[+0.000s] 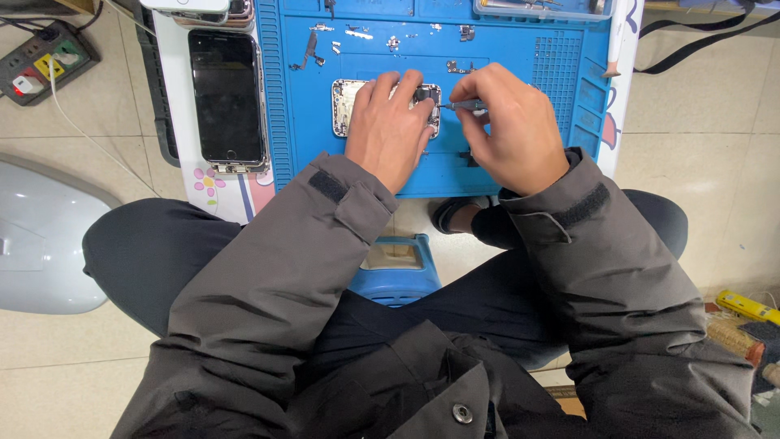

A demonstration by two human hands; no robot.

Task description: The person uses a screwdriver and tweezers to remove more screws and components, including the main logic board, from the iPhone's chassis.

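The person is sitting low over a small table, and a blue work mat [520, 175] is covering most of its top. A detached phone screen [227, 97], black and face up, is lying on the left just beside the mat. Small loose parts [313, 50] are sitting along the far side of the mat.

In the middle of the mat the opened phone body [345, 104] is lying with its insides facing up. The left hand [390, 126] is resting flat over it, fingers spread and pressing down, holding it in place rather than gripping it. The right hand [513, 128] is closing its fingers around a thin screwdriver [465, 105], the tip pointing left into the right end of the phone body.

To my eye, this work is going best with the left hand pinning the body firmly, the tool kept square in its seat, and only light turning pressure being used.
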